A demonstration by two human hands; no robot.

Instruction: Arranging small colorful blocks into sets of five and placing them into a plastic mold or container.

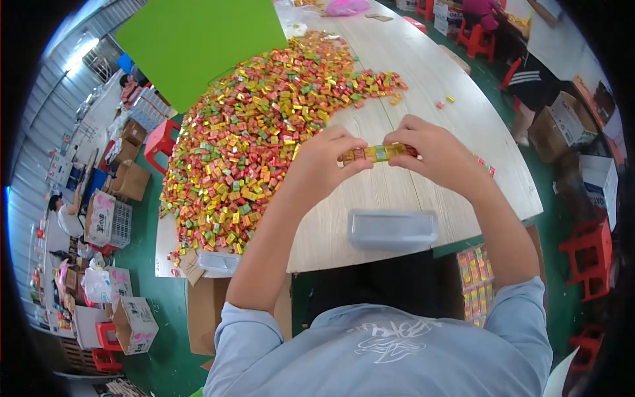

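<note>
Above the pale table, both my hands grip the two ends of a short row of small wrapped candies [380, 153]. The row lies level and shows red, yellow and green foil. My left hand [323, 162] pinches its left end between thumb and fingers. At the right end, my right hand [428, 151] does the same, and the fingers hide part of the candies there. To the left of my left hand spreads a big heap of the same shiny candies [248, 132]. A clear plastic tray [393, 229], perhaps several stacked, sits below my hands near the table's front edge.
A green board [205, 46] rises behind the heap. Another clear tray [219, 263] lies at the front left edge. Packed candy trays [476, 281] stand in a box by my right side. Loose candies [441, 104] dot the table's right. Red stools [589, 258] and cartons surround it.
</note>
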